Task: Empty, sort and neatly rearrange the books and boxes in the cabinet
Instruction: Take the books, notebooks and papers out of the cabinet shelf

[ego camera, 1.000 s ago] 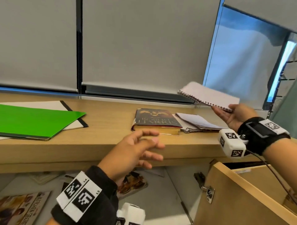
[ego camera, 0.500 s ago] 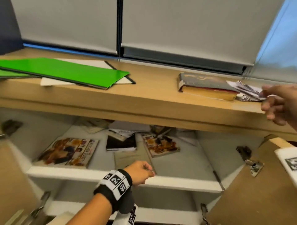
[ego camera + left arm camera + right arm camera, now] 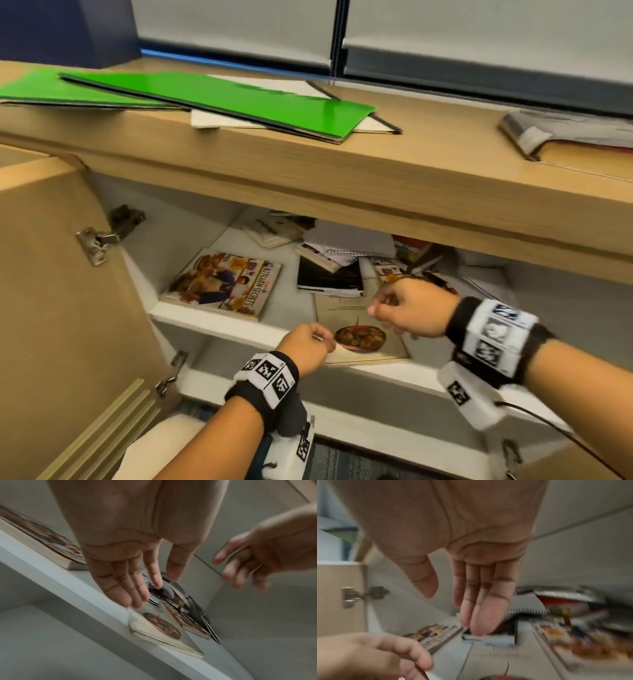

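Left hand (image 3: 308, 346), fingers straight and holding nothing, touches the near corner of the bowl-cover book (image 3: 359, 329) on the cabinet shelf (image 3: 219, 322). Right hand (image 3: 411, 311), loose and holding nothing, hovers at its 2 o'clock. The Kitchen Secrets book (image 3: 222, 284) lies at 10 o'clock.

both forearms bare below the elbow, each wrist wrapped in a black fabric band. the left wristband (image 3: 262, 383) carries a white block printed with square black-and-white fiducial markers, and a second white marker block (image 3: 291, 448) hangs beneath it. the right wristband (image 3: 493, 335) bears a larger white cube of the same markers, with a white housing (image 3: 469, 397) below showing one more marker. a thin dark cable (image 3: 565, 435) trails from that housing toward the lower right.
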Motion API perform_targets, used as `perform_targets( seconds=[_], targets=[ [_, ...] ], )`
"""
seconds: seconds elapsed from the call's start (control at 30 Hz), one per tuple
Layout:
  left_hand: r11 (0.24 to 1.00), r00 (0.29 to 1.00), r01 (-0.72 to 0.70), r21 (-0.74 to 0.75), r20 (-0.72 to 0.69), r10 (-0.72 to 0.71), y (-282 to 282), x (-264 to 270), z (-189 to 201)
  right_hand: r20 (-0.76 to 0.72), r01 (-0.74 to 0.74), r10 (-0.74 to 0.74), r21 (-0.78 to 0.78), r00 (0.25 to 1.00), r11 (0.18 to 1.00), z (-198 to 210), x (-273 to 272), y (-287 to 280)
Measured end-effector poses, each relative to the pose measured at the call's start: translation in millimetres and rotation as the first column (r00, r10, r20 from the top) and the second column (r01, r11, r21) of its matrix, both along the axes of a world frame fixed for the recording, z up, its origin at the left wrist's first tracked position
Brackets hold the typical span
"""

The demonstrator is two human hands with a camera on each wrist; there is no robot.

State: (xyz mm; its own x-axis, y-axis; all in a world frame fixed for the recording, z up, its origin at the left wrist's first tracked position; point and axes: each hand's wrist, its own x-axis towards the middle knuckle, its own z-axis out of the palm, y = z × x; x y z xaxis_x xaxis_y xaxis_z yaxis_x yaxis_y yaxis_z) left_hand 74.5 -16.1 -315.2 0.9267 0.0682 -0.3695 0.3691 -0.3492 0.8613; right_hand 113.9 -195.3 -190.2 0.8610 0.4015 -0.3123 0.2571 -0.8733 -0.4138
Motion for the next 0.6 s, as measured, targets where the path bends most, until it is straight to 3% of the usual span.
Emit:
perform_targets(
  seconds=[0.1,0.17,0.27,0.47,0.53,0.6],
  targets=[
    [0.994,0.993,-0.102,-0.030,0.050,0.103,24,9,-10,-0.137,0.229,-0.209,0.154,0.968,0.961,-52,49,20],
    [0.992,0.989,-0.125,-0.025,0.072,0.127,38,15,-17,-0.306,0.452,-0.372,0.260,0.877,0.853,-83,73,30],
    [0.992,0.992,-0.112,-0.053,0.047,0.115,53,28,-33,-0.434,0.668,-0.527,0.291,0.730,0.685,-120,100,36],
    [0.959,0.973,-0.230,-0.168,-0.054,0.224,66,59,-56,-0.615,0.840,-0.577,0.448,0.537,0.305,-151,139,46],
    [0.903,0.960,-0.281,-0.325,-0.083,0.269,68,70,-54,-0.654,0.857,-0.562,0.450,0.507,0.250,-155,148,46],
    [0.787,0.938,-0.342,-0.513,-0.136,0.319,69,79,-56,-0.652,0.873,-0.585,0.414,0.482,0.258,-160,156,43]
  ],
)
